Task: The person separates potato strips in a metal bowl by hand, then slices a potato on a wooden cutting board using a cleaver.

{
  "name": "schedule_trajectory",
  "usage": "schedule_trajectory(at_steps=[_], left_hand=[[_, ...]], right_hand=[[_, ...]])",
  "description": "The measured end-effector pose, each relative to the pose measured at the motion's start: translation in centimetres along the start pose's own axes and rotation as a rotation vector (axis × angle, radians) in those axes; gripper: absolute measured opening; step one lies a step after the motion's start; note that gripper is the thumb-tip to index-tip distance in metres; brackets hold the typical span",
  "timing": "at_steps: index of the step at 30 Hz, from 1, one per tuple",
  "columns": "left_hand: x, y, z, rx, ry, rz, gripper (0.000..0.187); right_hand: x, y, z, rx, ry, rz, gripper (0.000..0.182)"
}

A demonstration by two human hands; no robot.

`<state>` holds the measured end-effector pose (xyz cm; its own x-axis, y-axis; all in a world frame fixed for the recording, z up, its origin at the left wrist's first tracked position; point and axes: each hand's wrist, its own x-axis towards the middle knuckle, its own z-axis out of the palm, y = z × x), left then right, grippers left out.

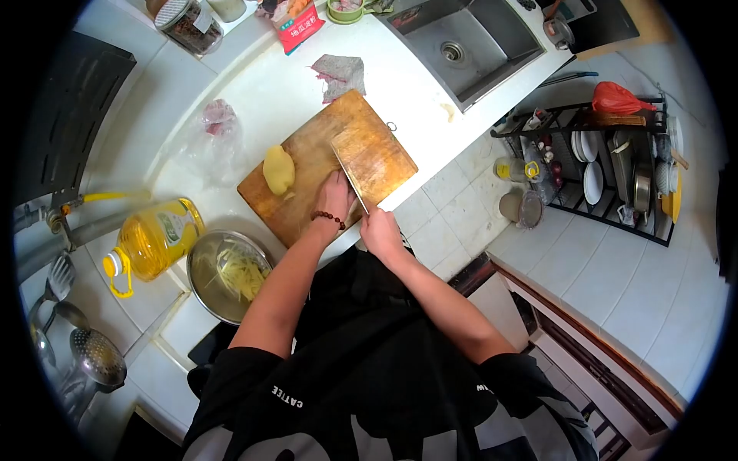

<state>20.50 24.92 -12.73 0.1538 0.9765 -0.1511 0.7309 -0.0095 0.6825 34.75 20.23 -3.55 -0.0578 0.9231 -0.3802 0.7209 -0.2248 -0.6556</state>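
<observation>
A wooden cutting board (369,127) lies on the white counter. A peeled yellow potato (278,170) rests on its left part. My right hand (381,229) grips the handle of a cleaver (346,165), whose blade stands edge-down on the board. My left hand (335,194) presses flat on the board just left of the blade; whatever lies under its fingers is hidden. A bead bracelet circles my left wrist.
A steel bowl (206,265) of potato strips sits left of me, beside a yellow oil bottle (154,240). A plastic bag (215,131), a rag (340,74) and a sink (461,46) lie beyond the board. A dish rack (615,165) stands on the tiled floor to the right.
</observation>
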Motion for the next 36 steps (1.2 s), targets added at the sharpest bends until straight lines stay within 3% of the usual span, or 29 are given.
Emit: schedule_trajectory(at_steps=[10, 12, 19, 28, 36], left_hand=[[0.0, 0.4, -0.1, -0.063, 0.080, 0.036, 0.030], [0.1, 0.3, -0.5, -0.049, 0.000, -0.015, 0.031], [0.1, 0.2, -0.2, -0.045, 0.057, 0.025, 0.029], [-0.1, -0.1, -0.1, -0.066, 0.008, -0.033, 0.031], [-0.1, -0.5, 0.1, -0.076, 0.050, 0.044, 0.029]], right_hand=[[3.4, -0.4, 1.0, 0.035, 0.025, 0.030, 0.027], [4.2, -0.8, 0.8, 0.045, -0.005, 0.029, 0.026], [-0.8, 0.0, -0.4, 0.008, -0.038, 0.048, 0.030], [4.1, -0.7, 1.4, 0.048, -0.010, 0.039, 0.022], [-1.1, 0.0, 0.2, 0.067, 0.009, 0.069, 0.023]])
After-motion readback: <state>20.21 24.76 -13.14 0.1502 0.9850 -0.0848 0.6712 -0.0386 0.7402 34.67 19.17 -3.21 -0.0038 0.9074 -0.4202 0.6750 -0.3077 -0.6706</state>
